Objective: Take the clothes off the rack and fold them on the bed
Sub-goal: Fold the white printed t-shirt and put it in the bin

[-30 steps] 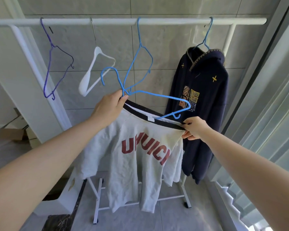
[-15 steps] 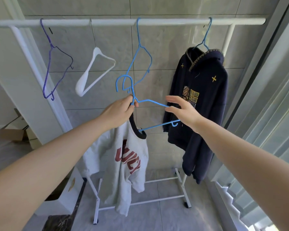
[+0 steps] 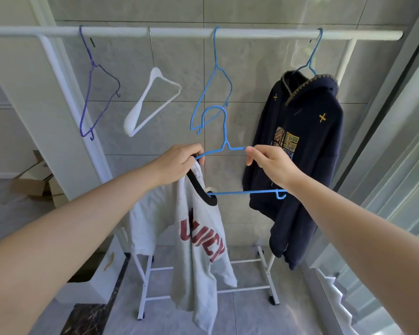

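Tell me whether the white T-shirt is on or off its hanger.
Partly off: the white T-shirt hangs from one end of the blue hanger; its other end is bare.

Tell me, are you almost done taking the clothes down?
Partway. Three empty hangers on the rack's rail suggest earlier clothes came off. Now the left hand grips the white T-shirt and one end of its blue hanger, already unhooked; the right hand grips the other end. Left: the navy hoodie hangs there, and no bed or folding shows.
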